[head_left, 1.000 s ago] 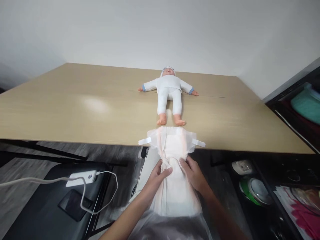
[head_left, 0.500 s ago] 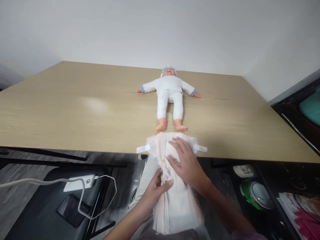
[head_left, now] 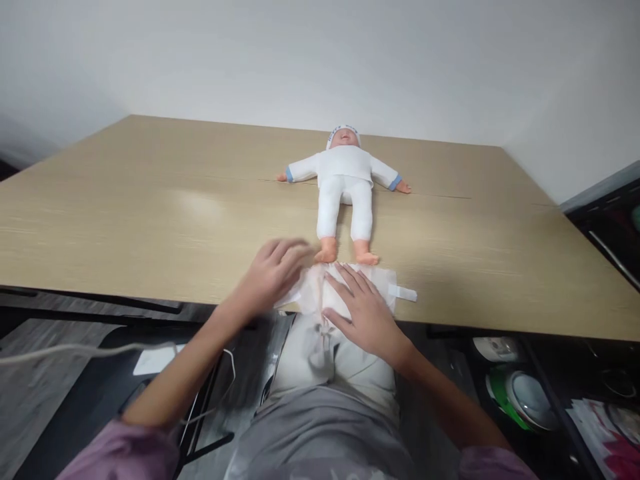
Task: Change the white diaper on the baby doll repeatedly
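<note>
A disposable diaper [head_left: 313, 288] lies at the table's front edge, its lower end gathered over the edge. My right hand [head_left: 367, 313] rests flat on it, fingers spread. One white side tab [head_left: 404, 293] sticks out to the right. My left hand [head_left: 276, 270] hovers over the diaper's left side, bent at the fingers and blurred. Its fingertips and thumb do not show clearly, so I cannot see whether it pinches anything. Just beyond lies a baby doll [head_left: 345, 163] on its back, in white clothes and cap, arms stretched out, feet close to the diaper's far edge.
The wooden table [head_left: 150, 220] reaches back to a pale wall. At lower left, a black chair [head_left: 65, 427] bears a white power bank [head_left: 154, 360] with a cable [head_left: 65, 352]. To the right below, a dark shelf holds a green-rimmed container [head_left: 523, 398] and papers [head_left: 590, 427].
My left hand has left the diaper's middle and moved up and left. The diaper's lower part no longer spreads over my lap. My right hand stays on the diaper.
</note>
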A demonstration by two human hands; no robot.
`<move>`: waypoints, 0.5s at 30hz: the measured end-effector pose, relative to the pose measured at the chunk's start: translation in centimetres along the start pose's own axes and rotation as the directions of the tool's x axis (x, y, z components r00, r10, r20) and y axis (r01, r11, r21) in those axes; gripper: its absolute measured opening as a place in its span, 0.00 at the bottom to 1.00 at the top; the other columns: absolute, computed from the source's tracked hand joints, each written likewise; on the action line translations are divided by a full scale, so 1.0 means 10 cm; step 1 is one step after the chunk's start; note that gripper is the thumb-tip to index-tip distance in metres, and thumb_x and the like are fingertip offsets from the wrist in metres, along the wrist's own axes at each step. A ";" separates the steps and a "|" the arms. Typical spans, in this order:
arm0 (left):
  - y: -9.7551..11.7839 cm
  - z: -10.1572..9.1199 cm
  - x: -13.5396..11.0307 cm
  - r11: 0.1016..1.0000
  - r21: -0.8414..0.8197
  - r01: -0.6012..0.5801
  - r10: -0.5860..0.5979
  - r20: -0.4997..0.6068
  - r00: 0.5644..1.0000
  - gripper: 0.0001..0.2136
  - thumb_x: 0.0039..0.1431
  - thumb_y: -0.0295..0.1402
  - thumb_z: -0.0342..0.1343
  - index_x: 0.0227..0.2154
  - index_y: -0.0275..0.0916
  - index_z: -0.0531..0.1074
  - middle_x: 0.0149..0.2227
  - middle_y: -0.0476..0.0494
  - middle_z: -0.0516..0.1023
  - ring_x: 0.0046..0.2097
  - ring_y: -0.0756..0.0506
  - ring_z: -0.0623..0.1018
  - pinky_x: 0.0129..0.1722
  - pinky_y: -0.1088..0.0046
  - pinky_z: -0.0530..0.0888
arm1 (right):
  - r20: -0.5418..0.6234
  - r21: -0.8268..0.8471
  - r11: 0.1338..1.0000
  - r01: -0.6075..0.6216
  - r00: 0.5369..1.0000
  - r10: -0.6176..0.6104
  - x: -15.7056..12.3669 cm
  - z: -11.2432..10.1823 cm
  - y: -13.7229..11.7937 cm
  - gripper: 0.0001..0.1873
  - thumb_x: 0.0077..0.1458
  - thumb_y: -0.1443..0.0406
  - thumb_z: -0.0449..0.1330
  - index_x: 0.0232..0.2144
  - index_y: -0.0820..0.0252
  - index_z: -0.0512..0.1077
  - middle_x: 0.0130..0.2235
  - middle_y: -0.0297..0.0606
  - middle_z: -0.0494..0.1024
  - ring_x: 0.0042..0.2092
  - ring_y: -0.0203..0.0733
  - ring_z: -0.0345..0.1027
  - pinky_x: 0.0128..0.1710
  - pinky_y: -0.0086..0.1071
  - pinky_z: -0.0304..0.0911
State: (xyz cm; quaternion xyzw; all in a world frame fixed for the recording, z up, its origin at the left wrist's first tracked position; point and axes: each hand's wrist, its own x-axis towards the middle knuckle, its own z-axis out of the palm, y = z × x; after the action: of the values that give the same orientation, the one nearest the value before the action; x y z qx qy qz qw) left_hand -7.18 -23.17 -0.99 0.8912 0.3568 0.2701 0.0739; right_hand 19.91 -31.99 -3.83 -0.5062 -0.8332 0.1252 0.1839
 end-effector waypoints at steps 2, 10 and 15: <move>-0.18 0.08 0.41 0.989 0.138 -0.046 0.040 0.049 0.998 0.28 0.74 0.27 0.54 0.75 0.35 0.66 0.76 0.24 0.67 0.73 0.27 0.69 0.71 0.43 0.67 | -0.011 0.006 1.000 0.005 1.000 -0.005 -0.01 0.01 0.01 0.37 0.77 0.49 0.59 0.80 0.51 0.62 0.82 0.45 0.57 0.83 0.58 0.50 0.83 0.61 0.51; -0.31 0.37 1.31 0.900 0.054 -0.433 0.379 0.397 0.836 0.48 0.55 0.14 0.60 0.77 0.56 0.64 0.84 0.42 0.53 0.81 0.28 0.60 0.78 0.48 0.58 | -0.024 0.014 1.000 0.003 1.000 -0.003 -0.01 0.06 0.02 0.37 0.77 0.49 0.60 0.80 0.52 0.62 0.82 0.45 0.58 0.82 0.59 0.51 0.82 0.63 0.52; -0.27 0.46 1.46 0.892 -0.101 -0.441 0.447 0.359 0.820 0.31 0.55 0.19 0.62 0.61 0.49 0.78 0.77 0.42 0.69 0.75 0.29 0.68 0.74 0.50 0.62 | -0.001 0.012 1.000 -0.011 1.000 0.011 0.01 0.03 -0.01 0.37 0.76 0.49 0.60 0.78 0.55 0.65 0.81 0.47 0.60 0.82 0.60 0.53 0.82 0.62 0.53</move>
State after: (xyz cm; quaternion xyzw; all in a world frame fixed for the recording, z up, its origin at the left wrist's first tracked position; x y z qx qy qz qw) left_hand 2.47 -11.02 0.53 0.9839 0.1171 0.1079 0.0813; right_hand 19.69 -31.94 -4.06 -0.5099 -0.8295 0.1308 0.1867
